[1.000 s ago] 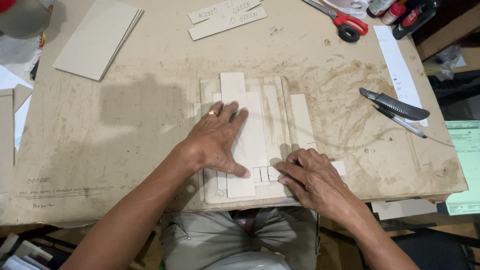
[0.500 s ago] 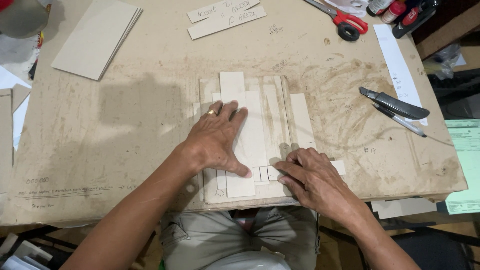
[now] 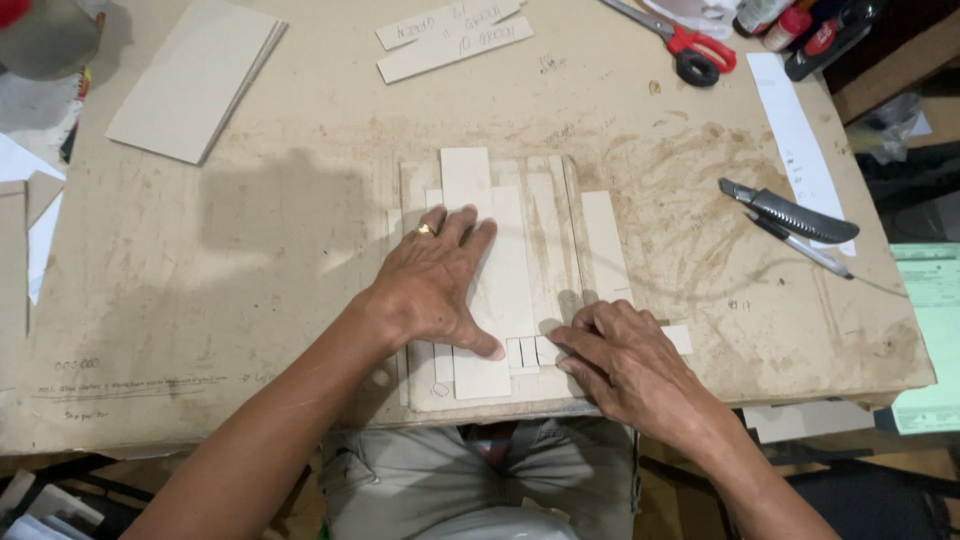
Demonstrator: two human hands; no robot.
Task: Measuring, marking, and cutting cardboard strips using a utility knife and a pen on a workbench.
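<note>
Two hands down on stacked card strips (image 3: 505, 290) at near edge of worn cardboard work board (image 3: 250, 300). Left hand (image 3: 432, 285) flat, open, pinning long strip. Right hand (image 3: 625, 360) fingertips pinching small cut pieces (image 3: 528, 352) beside left thumb. Probably aligning step; needs steady pressure, fine nudging. Utility knife (image 3: 790, 212) lying well apart, right.

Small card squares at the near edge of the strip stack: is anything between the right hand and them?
Nothing visible. The right hand already has its fingertips on the small card squares, beside the left hand, which presses flat on the long card strips. The utility knife and scissors lie well off to the side.
</note>
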